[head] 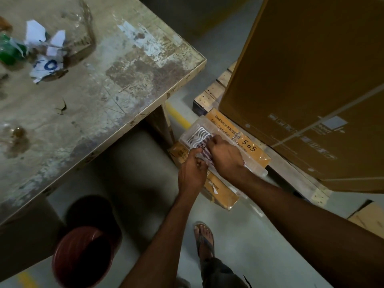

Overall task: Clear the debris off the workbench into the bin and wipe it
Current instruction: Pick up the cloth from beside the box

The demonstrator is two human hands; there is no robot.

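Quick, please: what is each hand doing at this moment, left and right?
Left hand: closed, pinching the striped cloth.
Right hand: closed on the same cloth, above the plastic-wrapped boxes.

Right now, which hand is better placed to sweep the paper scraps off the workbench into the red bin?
Left hand, probably. It is nearer the workbench, paper scraps and red bin; the right hand would cross over it. Both hold a striped cloth.
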